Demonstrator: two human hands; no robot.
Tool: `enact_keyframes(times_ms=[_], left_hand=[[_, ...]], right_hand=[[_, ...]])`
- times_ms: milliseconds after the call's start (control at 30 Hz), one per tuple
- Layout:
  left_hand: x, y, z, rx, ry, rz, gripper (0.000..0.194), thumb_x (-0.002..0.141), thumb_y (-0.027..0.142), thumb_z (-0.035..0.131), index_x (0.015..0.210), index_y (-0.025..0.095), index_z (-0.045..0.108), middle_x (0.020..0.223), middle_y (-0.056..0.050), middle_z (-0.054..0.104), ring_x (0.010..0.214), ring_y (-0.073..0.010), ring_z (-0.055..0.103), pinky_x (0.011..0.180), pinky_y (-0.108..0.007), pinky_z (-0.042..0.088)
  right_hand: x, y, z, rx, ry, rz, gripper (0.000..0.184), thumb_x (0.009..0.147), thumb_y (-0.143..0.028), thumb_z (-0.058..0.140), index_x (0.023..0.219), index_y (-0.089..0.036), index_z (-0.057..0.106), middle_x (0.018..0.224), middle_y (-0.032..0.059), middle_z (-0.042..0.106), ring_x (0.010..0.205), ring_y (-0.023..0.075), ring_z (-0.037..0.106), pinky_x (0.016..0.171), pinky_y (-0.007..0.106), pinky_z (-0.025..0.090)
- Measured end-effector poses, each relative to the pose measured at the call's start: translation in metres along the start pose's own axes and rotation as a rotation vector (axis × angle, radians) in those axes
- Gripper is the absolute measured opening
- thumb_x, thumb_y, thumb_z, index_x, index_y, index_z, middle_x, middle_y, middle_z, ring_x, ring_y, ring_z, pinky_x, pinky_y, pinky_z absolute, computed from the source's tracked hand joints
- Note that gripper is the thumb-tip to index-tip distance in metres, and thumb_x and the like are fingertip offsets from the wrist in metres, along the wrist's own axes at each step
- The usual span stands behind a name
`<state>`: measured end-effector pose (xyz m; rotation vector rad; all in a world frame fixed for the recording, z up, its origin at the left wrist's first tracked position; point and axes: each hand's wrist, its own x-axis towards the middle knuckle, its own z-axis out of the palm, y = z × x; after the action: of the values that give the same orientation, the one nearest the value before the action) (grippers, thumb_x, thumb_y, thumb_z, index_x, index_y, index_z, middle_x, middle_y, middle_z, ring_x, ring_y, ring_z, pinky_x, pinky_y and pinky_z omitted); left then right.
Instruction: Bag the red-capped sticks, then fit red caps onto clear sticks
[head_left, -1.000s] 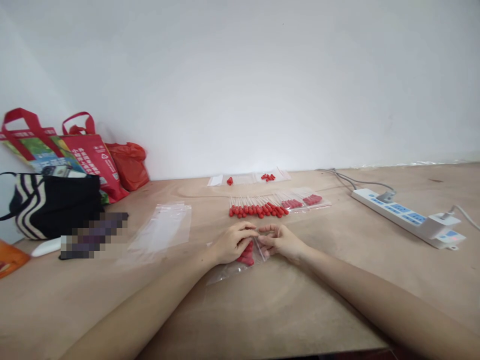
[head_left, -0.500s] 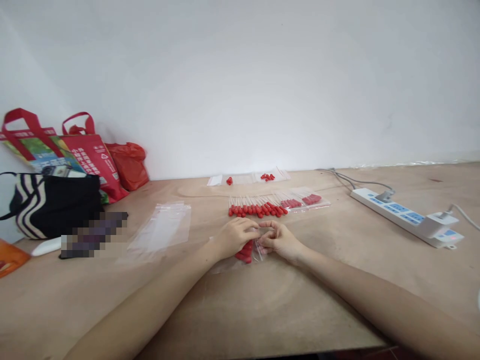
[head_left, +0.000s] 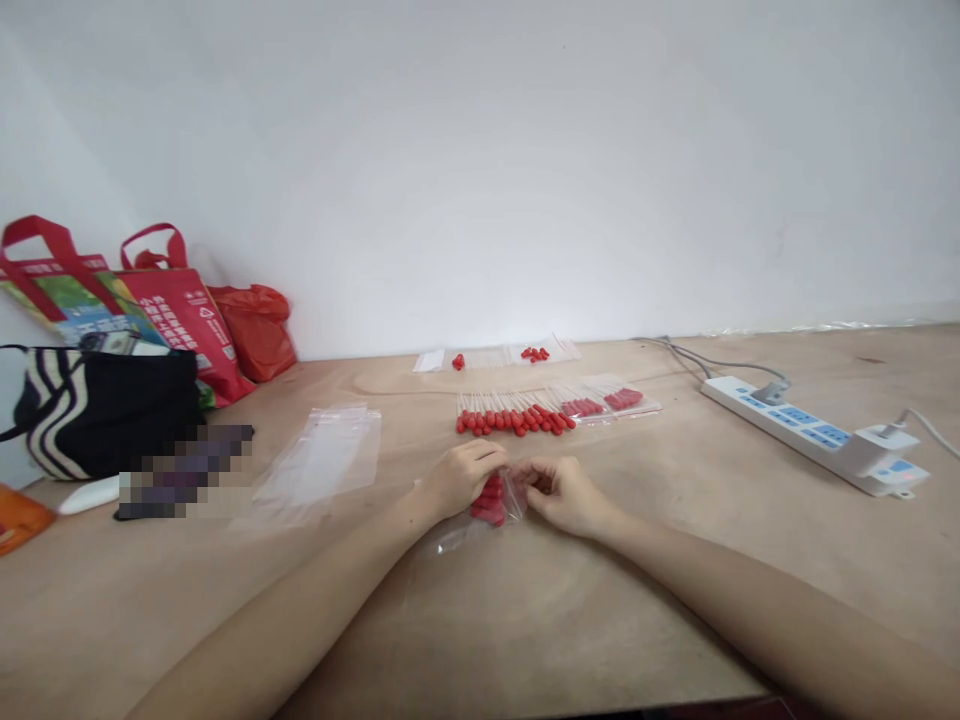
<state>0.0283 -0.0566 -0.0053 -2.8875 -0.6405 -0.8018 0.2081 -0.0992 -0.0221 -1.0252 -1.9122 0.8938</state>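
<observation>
A clear plastic bag (head_left: 514, 503) with several red-tipped sticks (head_left: 488, 508) inside lies between my hands at the middle of the table. My left hand (head_left: 463, 480) is closed over the bag's left and upper part, its fingertips partly hidden behind it. On the other side my right hand (head_left: 564, 496) has its fingers curled in, pinching the bag's right edge. Just beyond my hands is a row of loose red-tipped sticks (head_left: 510, 420) with thin white stems. Filled clear bags (head_left: 622, 398) of the same sticks lie at the row's right end.
Flat clear bags (head_left: 330, 460) are stacked to the left. Near the wall, small red pieces (head_left: 535, 354) rest on more plastic bags. A power strip (head_left: 814, 430) with cables is at the right. A black striped pouch (head_left: 127, 410) and red shopping bags (head_left: 187, 320) stand far left.
My right hand's fingers have curled in and moved lower along the bag's edge. My left hand has shifted slightly, and more of the red tips show in the bag.
</observation>
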Motion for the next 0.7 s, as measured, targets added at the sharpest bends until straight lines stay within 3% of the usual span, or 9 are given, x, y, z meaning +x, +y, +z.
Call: enact_keyframes(times_ms=[133, 267, 433, 567, 700], left_hand=[[0.0, 0.001, 0.0, -0.022, 0.028, -0.013, 0.023, 0.08, 0.005, 0.036, 0.082, 0.014, 0.057, 0.084, -0.005, 0.062, 0.077, -0.0125, 0.055, 0.071, -0.023, 0.047], [0.002, -0.001, -0.004, 0.006, 0.012, 0.048, 0.023, 0.082, 0.005, 0.036, 0.082, 0.014, 0.057, 0.086, -0.004, 0.063, 0.077, -0.011, 0.056, 0.07, -0.022, 0.046], [0.006, -0.004, -0.012, 0.176, -0.041, 0.261, 0.019, 0.086, 0.013, 0.039, 0.081, 0.014, 0.057, 0.084, -0.004, 0.064, 0.076, -0.0121, 0.057, 0.068, -0.024, 0.044], [0.008, -0.002, -0.015, 0.269, -0.125, 0.404, 0.026, 0.088, 0.015, 0.036, 0.071, 0.016, 0.055, 0.08, -0.002, 0.064, 0.081, -0.0131, 0.056, 0.068, -0.026, 0.042], [0.009, 0.002, -0.015, 0.25, -0.188, 0.43, 0.032, 0.09, 0.014, 0.03, 0.069, 0.016, 0.055, 0.081, -0.003, 0.063, 0.085, -0.0123, 0.056, 0.072, -0.027, 0.042]], right_hand=[[0.001, 0.004, -0.002, -0.675, 0.118, -0.452, 0.017, 0.079, -0.013, 0.044, 0.082, -0.017, 0.06, 0.08, 0.0043, 0.063, 0.067, 0.0118, 0.054, 0.06, 0.024, 0.038], [0.008, 0.01, -0.006, -1.003, 0.207, -0.781, 0.021, 0.082, -0.012, 0.041, 0.068, -0.017, 0.056, 0.065, 0.001, 0.059, 0.057, 0.0104, 0.047, 0.053, 0.026, 0.027], [0.009, 0.009, -0.009, -1.091, 0.199, -0.86, 0.023, 0.085, -0.014, 0.037, 0.068, -0.018, 0.054, 0.061, 0.0001, 0.055, 0.056, 0.0107, 0.042, 0.051, 0.027, 0.021], [0.009, 0.005, -0.012, -1.082, 0.026, -0.95, 0.028, 0.088, -0.017, 0.034, 0.068, -0.018, 0.053, 0.063, 0.0001, 0.054, 0.059, 0.0111, 0.042, 0.053, 0.027, 0.023], [0.011, 0.002, -0.015, -1.051, -0.109, -1.019, 0.032, 0.09, -0.016, 0.029, 0.068, -0.016, 0.052, 0.063, 0.0007, 0.052, 0.06, 0.0111, 0.042, 0.057, 0.026, 0.027]])
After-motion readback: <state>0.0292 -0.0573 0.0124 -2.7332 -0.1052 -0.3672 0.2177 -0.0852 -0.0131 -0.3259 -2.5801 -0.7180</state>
